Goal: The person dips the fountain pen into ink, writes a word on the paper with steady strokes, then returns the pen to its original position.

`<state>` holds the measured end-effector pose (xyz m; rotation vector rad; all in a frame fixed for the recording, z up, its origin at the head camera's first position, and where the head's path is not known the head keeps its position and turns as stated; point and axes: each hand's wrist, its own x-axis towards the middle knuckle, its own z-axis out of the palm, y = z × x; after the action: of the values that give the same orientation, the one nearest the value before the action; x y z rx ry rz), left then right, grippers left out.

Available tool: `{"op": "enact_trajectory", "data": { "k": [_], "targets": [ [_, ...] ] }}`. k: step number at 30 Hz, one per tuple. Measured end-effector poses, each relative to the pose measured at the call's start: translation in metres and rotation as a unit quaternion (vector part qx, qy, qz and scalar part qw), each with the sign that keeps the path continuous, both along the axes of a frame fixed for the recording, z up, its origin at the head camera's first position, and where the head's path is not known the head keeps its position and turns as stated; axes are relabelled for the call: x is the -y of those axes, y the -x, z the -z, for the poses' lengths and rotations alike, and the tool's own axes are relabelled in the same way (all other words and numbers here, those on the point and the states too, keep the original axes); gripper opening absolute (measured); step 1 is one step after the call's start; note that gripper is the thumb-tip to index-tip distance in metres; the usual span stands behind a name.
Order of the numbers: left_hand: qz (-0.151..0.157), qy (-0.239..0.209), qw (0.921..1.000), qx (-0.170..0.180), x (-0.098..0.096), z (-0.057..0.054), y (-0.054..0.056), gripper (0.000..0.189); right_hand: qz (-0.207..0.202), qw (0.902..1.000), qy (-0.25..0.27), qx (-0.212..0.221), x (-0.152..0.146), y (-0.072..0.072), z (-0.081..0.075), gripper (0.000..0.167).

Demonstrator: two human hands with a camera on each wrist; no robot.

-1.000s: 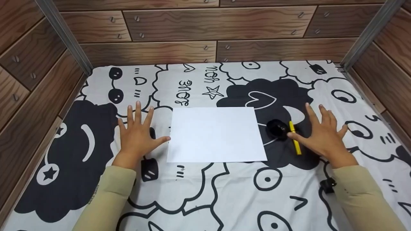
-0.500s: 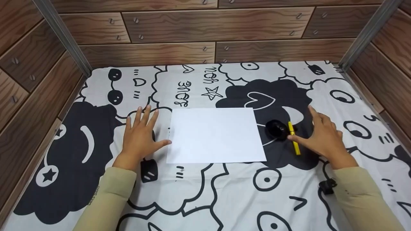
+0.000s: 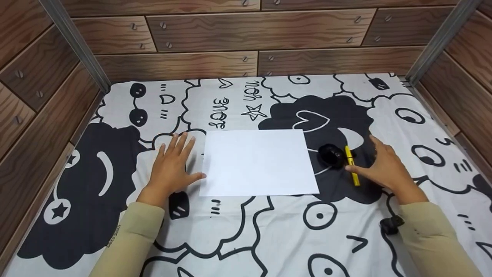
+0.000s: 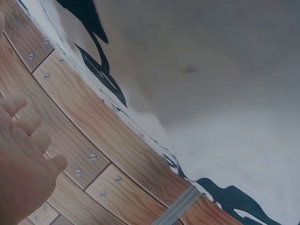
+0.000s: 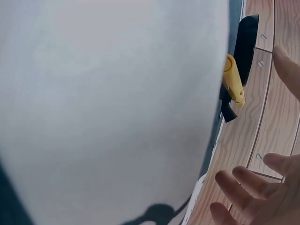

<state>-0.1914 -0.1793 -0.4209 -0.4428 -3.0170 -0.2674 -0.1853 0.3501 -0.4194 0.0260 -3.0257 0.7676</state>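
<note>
A white sheet of paper [image 3: 259, 161] lies flat mid-table in the head view. My left hand [image 3: 171, 167] is beside its left edge, fingers extended, the thumb tip right at the edge. To the right of the sheet sit a shiny black rounded object [image 3: 331, 156] and a yellow marker [image 3: 352, 165]. My right hand [image 3: 386, 167] stands just right of them, fingers relaxed, and its thumb overlaps the marker in the head view. Neither hand holds anything. In the right wrist view the marker [image 5: 233, 82] appears in front of the black object [image 5: 247, 47].
A white cloth [image 3: 230, 231] with black cartoon prints covers the table. Wood-patterned panels [image 3: 203, 30] stand at the back and both sides, with grey metal posts [image 3: 73, 42] at the rear corners. A small black item [image 3: 391, 224] shows beside the right sleeve.
Both hands' fingertips have come down and nearer to the person, with the fingers closer together. The left hand has shifted slightly right. The sheet, marker and black object stay put.
</note>
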Motion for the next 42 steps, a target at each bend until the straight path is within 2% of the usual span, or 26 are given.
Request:
{"op": "enact_trajectory", "data": {
  "k": [8, 15, 20, 25, 36, 42],
  "targets": [
    [0.023, 0.002, 0.9997, 0.009, -0.0003, 0.0031, -0.0008, 0.104, -0.018, 0.9989, 0.040, 0.015, -0.0038, -0.0003, 0.0016, 0.114],
    [0.039, 0.004, 0.9992, 0.012, 0.0000, 0.0055, 0.0001, 0.102, -0.007, 0.9968, 0.065, 0.046, -0.0048, -0.0028, 0.0009, 0.103],
    [0.057, 0.006, 0.9979, 0.031, -0.0003, 0.0074, 0.0012, 0.101, 0.013, 0.9937, 0.084, 0.074, -0.0044, -0.0035, 0.0023, 0.099],
    [0.070, 0.006, 0.9960, 0.055, -0.0009, 0.0075, 0.0013, 0.101, 0.012, 0.9899, 0.094, 0.106, -0.0055, -0.0034, 0.0047, 0.096],
    [0.105, -0.007, 0.9912, 0.080, -0.0022, 0.0093, -0.0001, 0.096, 0.002, 0.9858, 0.124, 0.114, -0.0075, -0.0033, 0.0071, 0.086],
    [0.103, -0.032, 0.9885, 0.105, -0.0018, 0.0105, -0.0024, 0.092, -0.005, 0.9804, 0.152, 0.125, -0.0075, -0.0031, 0.0067, 0.080]
  ]
}}
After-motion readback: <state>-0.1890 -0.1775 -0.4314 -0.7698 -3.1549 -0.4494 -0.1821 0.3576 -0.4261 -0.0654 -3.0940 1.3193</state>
